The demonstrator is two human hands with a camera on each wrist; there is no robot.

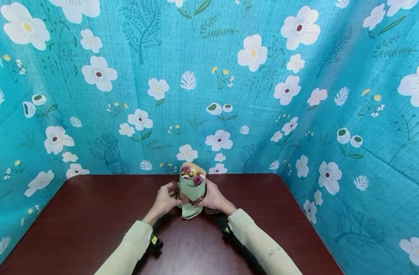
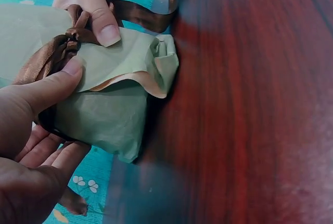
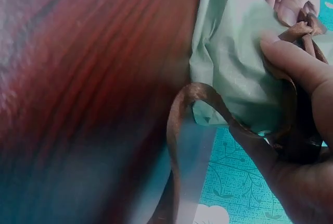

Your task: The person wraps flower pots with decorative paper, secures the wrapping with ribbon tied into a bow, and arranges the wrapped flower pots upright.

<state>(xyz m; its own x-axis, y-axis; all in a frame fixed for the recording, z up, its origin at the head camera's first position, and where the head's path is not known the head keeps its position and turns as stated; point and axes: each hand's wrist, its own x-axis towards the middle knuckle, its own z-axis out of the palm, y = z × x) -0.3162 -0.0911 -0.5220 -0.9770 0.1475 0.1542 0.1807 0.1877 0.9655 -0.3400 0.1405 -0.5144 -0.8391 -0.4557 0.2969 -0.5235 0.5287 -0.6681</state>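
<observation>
A small bouquet [image 1: 192, 189] in pale green wrapping paper stands upright near the far side of the table, with purple and yellow flowers [image 1: 197, 179] at its top. A brown ribbon [image 2: 49, 60] is knotted round its waist, and a loose tail [image 3: 176, 130] of it hangs down. My left hand [image 1: 165, 199] grips the bouquet from the left, thumb at the knot. From the right, my right hand [image 1: 214, 196] holds it too, its thumb pressing the paper beside the ribbon. The folded paper bottom [image 2: 119, 125] shows below both thumbs.
The dark red wooden table [image 1: 109, 214] reaches back to a blue curtain [image 1: 182, 95] printed with white flowers, which also hangs along the right side. Black wrist straps with small devices [image 1: 156, 244] sit below my sleeves.
</observation>
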